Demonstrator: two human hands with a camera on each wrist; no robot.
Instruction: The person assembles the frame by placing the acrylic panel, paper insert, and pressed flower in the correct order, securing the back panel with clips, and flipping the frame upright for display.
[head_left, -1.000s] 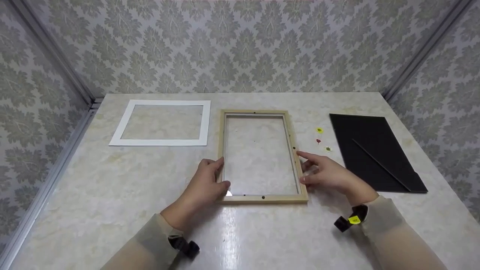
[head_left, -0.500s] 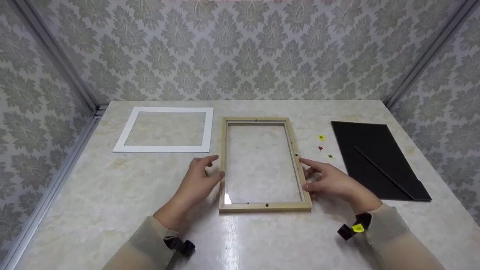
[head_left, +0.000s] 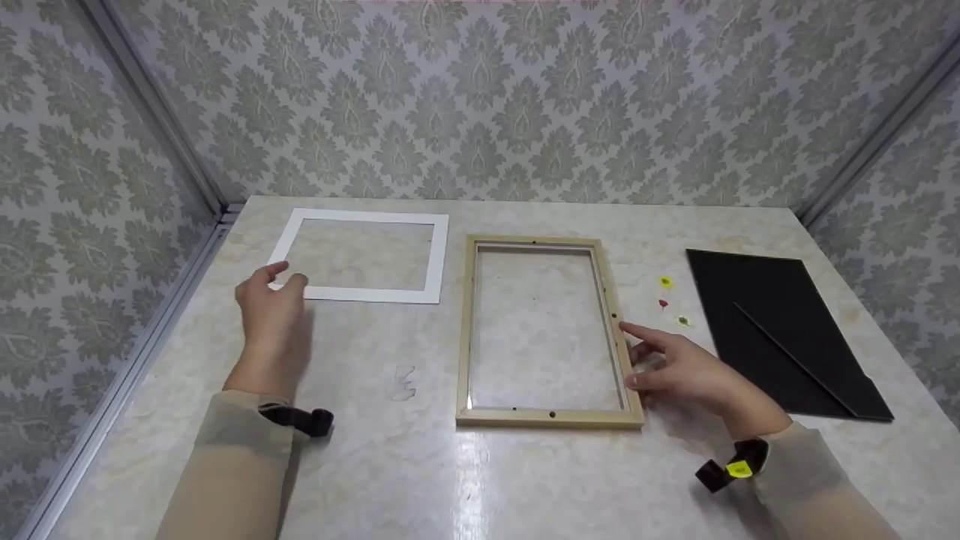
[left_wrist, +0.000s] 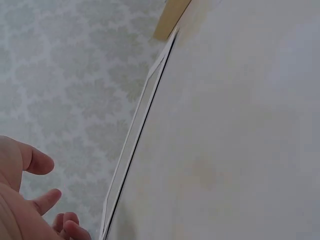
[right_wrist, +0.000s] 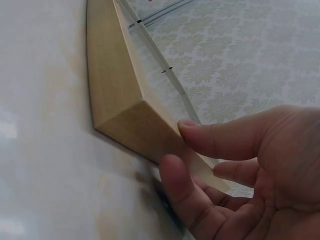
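A light wooden picture frame (head_left: 487,418) with a clear pane lies in the middle of the table. My right hand (head_left: 686,371) touches its right side rail with index finger and thumb. In the right wrist view the thumb (right_wrist: 215,137) lies at the top edge of the wooden rail (right_wrist: 112,65). At the back left lies a white mat board (head_left: 367,293) with a rectangular opening. Over its near left corner is my left hand (head_left: 268,319), thumb and index finger spread apart. The left wrist view shows that hand's fingers (left_wrist: 37,160) beside the mat, seen edge-on, holding nothing.
Right of the frame lie small yellow (head_left: 665,282), red (head_left: 663,304) and pale (head_left: 683,321) flower-like pieces. A black backing board (head_left: 765,292) with a stand leg rests farther right. A small transparent piece (head_left: 405,382) lies left of the frame. Patterned walls (head_left: 480,97) enclose the table.
My left hand has let go of the frame's left rail and moved left to the mat's corner. The right hand stays at the frame's right side. The head view has shifted slightly.
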